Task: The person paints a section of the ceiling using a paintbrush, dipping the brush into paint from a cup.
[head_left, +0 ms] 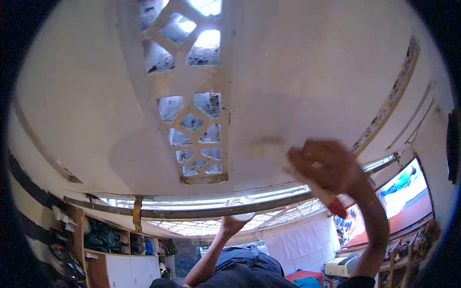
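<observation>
My right hand [329,165] is raised near the pale wall [278,96], its fingers closed round a brush. The brush's handle ends in a red tip [337,207] below the hand; its far end is blurred against the wall, beside a dull smudge. Lower down, my left hand [232,226] grips a round white container [241,209] from below, just under the window rail. The container's contents cannot be made out.
Patterned vent openings [191,122] run up the wall. A long rail [177,213] crosses in front of the barred window. Shelves and white cabinets [126,271] stand at lower left. At right are a lit screen [401,199] and a white appliance [340,266].
</observation>
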Available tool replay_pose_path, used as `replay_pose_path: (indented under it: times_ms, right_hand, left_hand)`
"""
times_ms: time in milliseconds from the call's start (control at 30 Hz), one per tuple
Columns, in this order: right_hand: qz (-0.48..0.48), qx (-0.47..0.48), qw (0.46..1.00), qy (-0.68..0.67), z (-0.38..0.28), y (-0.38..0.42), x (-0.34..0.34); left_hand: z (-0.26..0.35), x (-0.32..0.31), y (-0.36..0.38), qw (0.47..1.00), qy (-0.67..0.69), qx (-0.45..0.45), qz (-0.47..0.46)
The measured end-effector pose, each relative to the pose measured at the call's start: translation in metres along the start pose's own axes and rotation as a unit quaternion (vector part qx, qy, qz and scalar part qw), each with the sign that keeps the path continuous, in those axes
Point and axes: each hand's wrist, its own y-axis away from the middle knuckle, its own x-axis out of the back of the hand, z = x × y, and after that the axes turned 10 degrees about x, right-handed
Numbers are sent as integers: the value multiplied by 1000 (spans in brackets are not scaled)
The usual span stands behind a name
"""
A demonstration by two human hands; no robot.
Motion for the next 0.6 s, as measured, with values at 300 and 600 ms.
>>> replay_pose_path:
  times_ms: [300, 600]
  right_hand:
    - [56, 89, 886, 453, 6, -37, 37]
    - [-38, 172, 983, 54, -40, 45, -109]
  left_hand:
    - [-3, -2, 0, 996, 55, 73, -23]
    - [-19, -2, 4, 996, -7, 82, -44]
